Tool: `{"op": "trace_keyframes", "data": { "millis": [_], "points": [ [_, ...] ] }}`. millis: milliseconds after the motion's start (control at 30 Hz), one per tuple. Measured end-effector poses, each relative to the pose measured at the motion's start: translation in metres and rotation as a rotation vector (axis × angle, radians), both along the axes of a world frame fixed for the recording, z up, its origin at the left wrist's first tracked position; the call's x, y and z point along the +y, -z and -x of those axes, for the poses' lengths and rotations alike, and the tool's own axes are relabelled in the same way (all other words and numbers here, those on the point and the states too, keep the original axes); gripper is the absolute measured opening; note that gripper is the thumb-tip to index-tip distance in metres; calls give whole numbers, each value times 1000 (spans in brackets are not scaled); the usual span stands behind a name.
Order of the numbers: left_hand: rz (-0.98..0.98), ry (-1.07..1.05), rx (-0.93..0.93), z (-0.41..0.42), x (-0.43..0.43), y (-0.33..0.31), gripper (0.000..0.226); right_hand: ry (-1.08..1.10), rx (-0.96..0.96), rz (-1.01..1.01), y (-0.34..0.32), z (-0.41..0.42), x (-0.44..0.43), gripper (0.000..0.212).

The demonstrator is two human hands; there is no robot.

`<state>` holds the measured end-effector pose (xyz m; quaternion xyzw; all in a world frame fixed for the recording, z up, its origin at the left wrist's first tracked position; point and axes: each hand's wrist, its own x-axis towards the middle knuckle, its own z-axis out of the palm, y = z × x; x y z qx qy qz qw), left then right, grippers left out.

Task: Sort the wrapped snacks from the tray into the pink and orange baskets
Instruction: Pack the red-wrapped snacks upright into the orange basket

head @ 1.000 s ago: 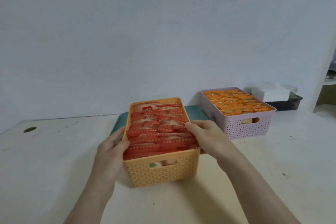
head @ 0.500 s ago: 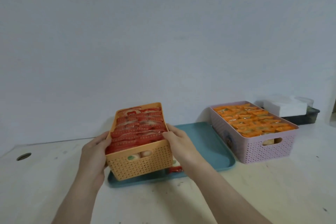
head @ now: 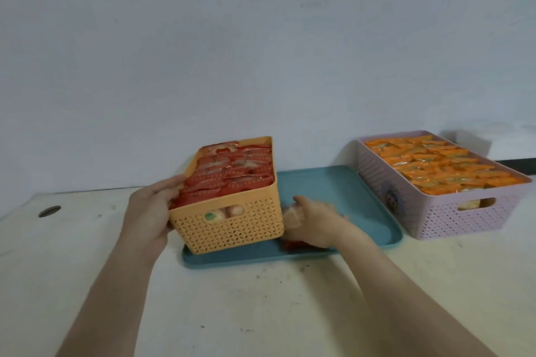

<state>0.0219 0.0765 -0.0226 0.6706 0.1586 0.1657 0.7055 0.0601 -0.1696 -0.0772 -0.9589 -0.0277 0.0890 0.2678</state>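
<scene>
The orange basket (head: 232, 223), packed with red-wrapped snacks (head: 232, 174), is tilted with its right side raised over the left end of the teal tray (head: 342, 194). My left hand (head: 150, 206) grips the basket's left rim. My right hand (head: 313, 220) is on the tray beside the basket, fingers closed on a red-wrapped snack (head: 293, 219); the motion is blurred. The pink basket (head: 435, 211) stands right of the tray, filled with orange-wrapped snacks (head: 443, 165).
A pale, scuffed table (head: 261, 304) carries everything, with a round cable hole (head: 49, 211) at the far left. A plain wall rises right behind the baskets. A dark container (head: 522, 165) shows behind the pink basket.
The orange basket has shifted left and tipped up on the tray. My right hand let go of its right rim and dropped to the tray, closing on a snack beside the basket.
</scene>
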Motion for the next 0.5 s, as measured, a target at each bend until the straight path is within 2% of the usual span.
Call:
{"op": "trace_keyframes", "data": {
  "millis": [133,200,267,300,367,433,467,500],
  "points": [
    [-140,-16,18,6,-12,-6,33,127,-206,-81,-4,0,-10,63],
    [-293,-7,24,8,-23,-8,36,266,-339,-104,-15,2,-26,59],
    [-494,36,47,9,-31,-9,38,378,-518,-231,-29,3,-43,60],
    [-574,70,72,11,-33,-13,38,419,-610,-336,-38,5,-52,58],
    [-685,165,133,17,-33,-24,36,472,-660,-714,-59,11,-62,45],
    [-779,301,213,29,-30,-38,38,364,-508,-1213,-78,23,-61,30],
    [-850,387,259,36,-28,-45,39,278,-434,-1384,-84,28,-59,25],
    [-920,478,308,43,-28,-51,40,214,-391,-1468,-88,32,-55,23]
  ]
}}
